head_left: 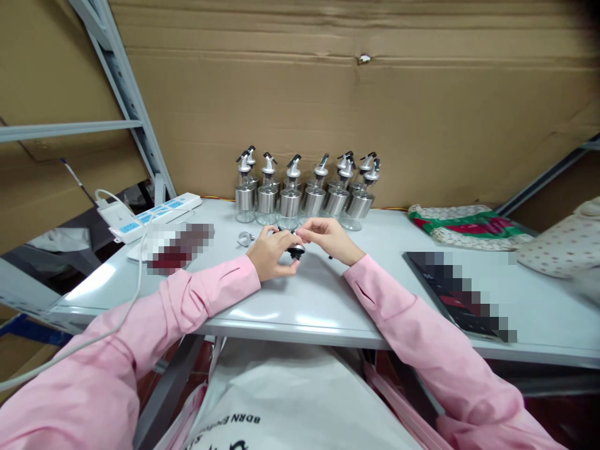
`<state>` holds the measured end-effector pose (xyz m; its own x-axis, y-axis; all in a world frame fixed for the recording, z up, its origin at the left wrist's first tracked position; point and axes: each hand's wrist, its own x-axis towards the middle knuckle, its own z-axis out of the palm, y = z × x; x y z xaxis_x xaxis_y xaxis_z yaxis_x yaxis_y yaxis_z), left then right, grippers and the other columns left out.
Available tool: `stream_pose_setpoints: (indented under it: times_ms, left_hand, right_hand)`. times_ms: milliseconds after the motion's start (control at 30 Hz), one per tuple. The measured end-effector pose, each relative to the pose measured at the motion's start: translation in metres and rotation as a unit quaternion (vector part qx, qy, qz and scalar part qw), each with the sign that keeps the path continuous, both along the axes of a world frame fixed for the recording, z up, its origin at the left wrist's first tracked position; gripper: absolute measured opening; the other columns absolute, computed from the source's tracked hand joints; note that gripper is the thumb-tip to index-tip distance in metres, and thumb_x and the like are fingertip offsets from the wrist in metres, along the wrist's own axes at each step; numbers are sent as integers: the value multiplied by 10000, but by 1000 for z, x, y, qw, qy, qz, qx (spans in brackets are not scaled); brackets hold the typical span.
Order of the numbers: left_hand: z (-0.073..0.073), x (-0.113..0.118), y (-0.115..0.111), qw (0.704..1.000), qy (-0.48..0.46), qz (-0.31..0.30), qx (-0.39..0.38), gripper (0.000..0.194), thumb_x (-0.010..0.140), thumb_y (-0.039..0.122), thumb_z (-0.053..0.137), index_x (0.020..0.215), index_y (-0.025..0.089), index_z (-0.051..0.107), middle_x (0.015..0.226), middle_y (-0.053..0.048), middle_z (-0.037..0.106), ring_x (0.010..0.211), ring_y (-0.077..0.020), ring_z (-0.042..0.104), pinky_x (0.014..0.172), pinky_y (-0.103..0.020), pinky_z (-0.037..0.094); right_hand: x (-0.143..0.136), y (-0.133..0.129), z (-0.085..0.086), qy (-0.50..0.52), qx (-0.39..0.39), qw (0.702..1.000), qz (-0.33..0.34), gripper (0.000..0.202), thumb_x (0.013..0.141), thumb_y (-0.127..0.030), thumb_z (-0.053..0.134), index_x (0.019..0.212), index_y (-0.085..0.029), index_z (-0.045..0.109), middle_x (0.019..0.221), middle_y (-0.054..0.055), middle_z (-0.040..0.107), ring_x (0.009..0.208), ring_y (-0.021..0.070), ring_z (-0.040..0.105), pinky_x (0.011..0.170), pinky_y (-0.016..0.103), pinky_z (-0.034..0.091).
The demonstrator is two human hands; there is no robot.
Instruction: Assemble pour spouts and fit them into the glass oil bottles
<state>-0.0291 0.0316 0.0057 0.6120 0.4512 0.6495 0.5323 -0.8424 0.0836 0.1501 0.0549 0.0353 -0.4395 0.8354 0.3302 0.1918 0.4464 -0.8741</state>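
Note:
My left hand point(270, 255) is closed around a silver-and-black pourer top point(296, 250), its black stopper end pointing down, just above the table. My right hand point(334, 240) meets it from the other side, thumb and fingertips pinched together at the pourer's upper end; whatever lies between those fingertips is too small to make out. Left of my left hand lies a loose silver piece point(244, 239). A tiny black bit point(330, 257) shows on the table beneath my right hand. Behind both hands stand several glass bottles with steel sleeves point(289, 204), fitted with similar pourers.
A white power strip point(157, 217) with cables lies on the left of the white table point(300, 306). To the right are a dark flat item point(457, 294), partly blurred out, and a green-and-red patterned cloth point(469, 226). Cardboard point(300, 94) walls the back.

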Motion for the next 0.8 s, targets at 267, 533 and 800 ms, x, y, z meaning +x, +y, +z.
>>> stream_pose_setpoints:
  times_ms: [267, 533, 800]
  left_hand:
    - [-2, 0, 3, 1000, 13, 17, 10, 224, 710, 248, 476, 927, 192, 472, 871, -15, 615, 799, -162, 572, 863, -352, 296]
    - [3, 0, -2, 999, 30, 19, -17, 208, 719, 233, 478, 923, 190, 475, 903, -11, 618, 800, -146, 573, 897, -349, 284]
    - [5, 1, -4, 998, 34, 25, -48, 194, 720, 247, 485, 905, 188, 479, 888, -14, 630, 788, -145, 577, 908, -352, 279]
  right_hand:
    - [0, -1, 0, 5, -4, 1000, 7, 299, 643, -422, 658, 695, -136, 590, 626, -1, 570, 574, 94, 490, 587, 248, 406]
    - [25, 16, -1, -274, 171, 933, -156, 153, 782, -231, 515, 785, -149, 644, 785, 60, 663, 734, 163, 586, 702, 272, 419]
    - [50, 38, -20, -499, 156, 830, -192, 228, 764, -183, 533, 928, -178, 692, 974, 83, 671, 872, 209, 603, 736, 268, 409]
